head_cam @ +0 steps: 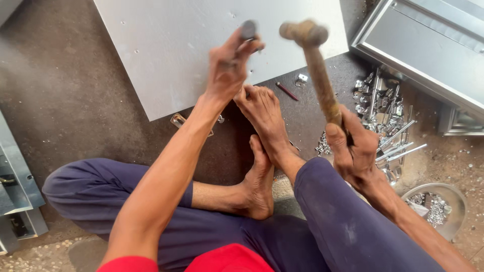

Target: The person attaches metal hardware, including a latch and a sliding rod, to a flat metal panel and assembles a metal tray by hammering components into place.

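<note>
Person seated on floor, grey metal sheet in front of the feet. Left hand pinches a short steel punch upright on the sheet's near edge, fingers closed round its shaft. Right hand grips a wooden-handled hammer low on the handle, head raised just right of the punch. Punch looks stiff, smooth, likely slippery; hammer head-heavy. Loose metal fittings right of the sheet.

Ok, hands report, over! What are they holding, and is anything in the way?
Left hand grips punch upright on metal sheet. Right hand holds hammer raised beside it. Foot pins sheet edge, close under the punch.
</note>
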